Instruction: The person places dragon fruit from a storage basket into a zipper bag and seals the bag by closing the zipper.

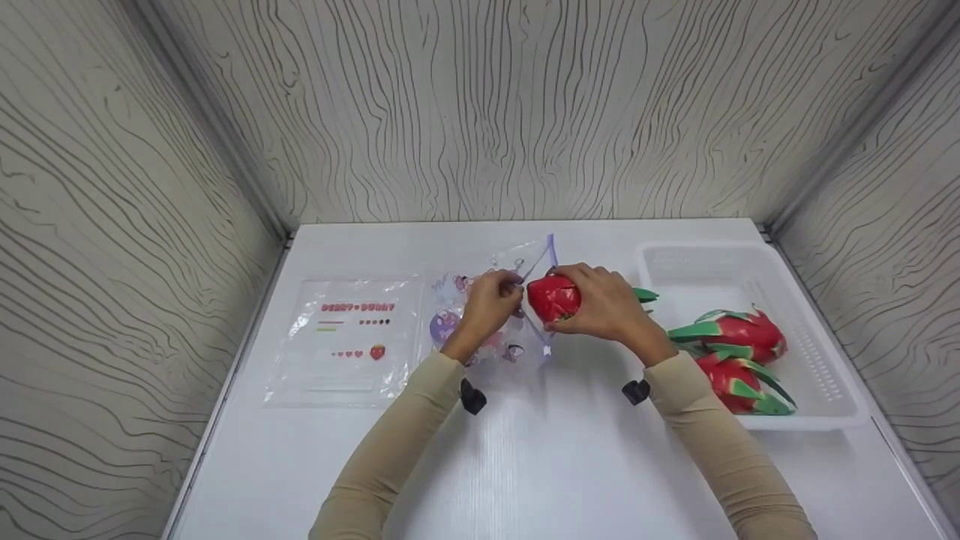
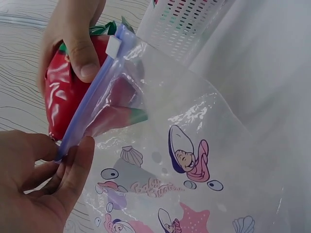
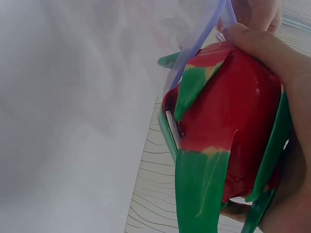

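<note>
My right hand (image 1: 600, 304) grips a red dragon fruit (image 1: 553, 298) with green scales, glossy like a model. In the right wrist view the dragon fruit (image 3: 233, 116) fills the palm, with its top against the purple zip edge (image 3: 206, 36) of a clear bag. My left hand (image 1: 491, 304) pinches that bag's rim between thumb and fingers. From the left wrist view, the printed zip bag (image 2: 189, 160) shows a white slider (image 2: 113, 47) and its mouth parted around the fruit, part of which is seen through the plastic. The fingers behind the fruit are hidden.
At the right stands a white perforated basket (image 1: 847, 397) with two more dragon fruits (image 1: 750, 337) in it. A second clear bag (image 1: 345, 341) with red print lies flat at the left. Patterned walls (image 1: 480, 112) close in the table (image 1: 510, 465) at the back and sides.
</note>
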A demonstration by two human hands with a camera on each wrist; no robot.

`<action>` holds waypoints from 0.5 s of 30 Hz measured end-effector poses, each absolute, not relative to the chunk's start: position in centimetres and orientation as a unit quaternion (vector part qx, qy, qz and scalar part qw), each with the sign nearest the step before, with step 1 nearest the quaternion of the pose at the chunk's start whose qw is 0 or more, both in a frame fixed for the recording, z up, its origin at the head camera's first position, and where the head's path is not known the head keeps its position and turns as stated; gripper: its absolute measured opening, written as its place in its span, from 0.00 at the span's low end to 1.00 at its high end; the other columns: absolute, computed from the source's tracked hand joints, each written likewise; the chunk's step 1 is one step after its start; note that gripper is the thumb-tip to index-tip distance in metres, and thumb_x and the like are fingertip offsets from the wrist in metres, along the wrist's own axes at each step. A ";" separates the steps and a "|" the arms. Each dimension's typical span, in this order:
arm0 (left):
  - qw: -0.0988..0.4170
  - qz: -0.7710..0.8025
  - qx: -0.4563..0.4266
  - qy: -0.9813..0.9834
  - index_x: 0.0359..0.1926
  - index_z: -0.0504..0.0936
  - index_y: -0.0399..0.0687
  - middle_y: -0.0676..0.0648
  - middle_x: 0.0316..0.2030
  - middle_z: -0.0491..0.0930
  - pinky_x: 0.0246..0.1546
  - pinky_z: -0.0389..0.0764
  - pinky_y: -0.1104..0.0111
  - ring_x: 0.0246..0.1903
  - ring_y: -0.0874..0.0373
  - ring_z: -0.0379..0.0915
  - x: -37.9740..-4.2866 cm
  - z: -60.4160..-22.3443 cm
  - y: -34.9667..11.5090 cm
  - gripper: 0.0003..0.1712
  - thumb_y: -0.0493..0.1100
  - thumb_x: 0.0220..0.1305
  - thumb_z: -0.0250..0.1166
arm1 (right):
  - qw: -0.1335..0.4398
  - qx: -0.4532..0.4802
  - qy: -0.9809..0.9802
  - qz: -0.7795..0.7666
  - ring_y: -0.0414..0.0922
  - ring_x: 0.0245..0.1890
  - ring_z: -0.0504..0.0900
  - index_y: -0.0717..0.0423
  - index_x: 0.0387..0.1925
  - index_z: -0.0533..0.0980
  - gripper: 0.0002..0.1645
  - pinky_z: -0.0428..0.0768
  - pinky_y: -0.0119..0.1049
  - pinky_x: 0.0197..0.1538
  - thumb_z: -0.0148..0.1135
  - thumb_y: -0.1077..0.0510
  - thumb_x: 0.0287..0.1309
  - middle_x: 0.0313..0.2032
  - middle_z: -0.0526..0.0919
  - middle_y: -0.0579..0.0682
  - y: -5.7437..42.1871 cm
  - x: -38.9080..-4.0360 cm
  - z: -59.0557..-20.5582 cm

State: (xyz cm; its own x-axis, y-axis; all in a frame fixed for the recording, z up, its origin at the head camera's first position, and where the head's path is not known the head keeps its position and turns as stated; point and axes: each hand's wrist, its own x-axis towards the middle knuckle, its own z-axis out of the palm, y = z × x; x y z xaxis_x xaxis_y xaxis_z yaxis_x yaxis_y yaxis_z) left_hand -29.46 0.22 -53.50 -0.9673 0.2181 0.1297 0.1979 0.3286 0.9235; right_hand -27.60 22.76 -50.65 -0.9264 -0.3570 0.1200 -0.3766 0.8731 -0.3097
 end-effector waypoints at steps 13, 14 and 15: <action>0.026 0.569 0.126 0.812 0.57 0.85 0.34 0.41 0.39 0.85 0.34 0.90 0.70 0.31 0.59 0.85 -29.1 -53.4 0.4 0.15 0.32 0.73 0.64 | 0.016 0.190 -0.972 0.137 0.59 0.60 0.80 0.47 0.71 0.71 0.55 0.82 0.62 0.62 0.81 0.32 0.45 0.64 0.80 0.56 21.9 -27.5 -51.3; 0.025 0.570 0.129 0.811 0.57 0.85 0.33 0.41 0.39 0.85 0.34 0.90 0.70 0.31 0.59 0.85 -29.1 -53.4 0.4 0.15 0.32 0.73 0.64 | 0.016 0.190 -0.972 0.135 0.59 0.59 0.81 0.47 0.71 0.71 0.54 0.82 0.62 0.62 0.81 0.32 0.45 0.64 0.81 0.56 21.8 -27.5 -51.5; 0.025 0.570 0.131 0.811 0.57 0.85 0.33 0.41 0.39 0.85 0.34 0.90 0.70 0.31 0.59 0.85 -29.1 -53.4 0.5 0.15 0.33 0.73 0.64 | 0.016 0.189 -0.973 0.133 0.59 0.59 0.81 0.47 0.71 0.71 0.54 0.82 0.62 0.62 0.81 0.33 0.45 0.64 0.81 0.57 21.7 -27.5 -51.6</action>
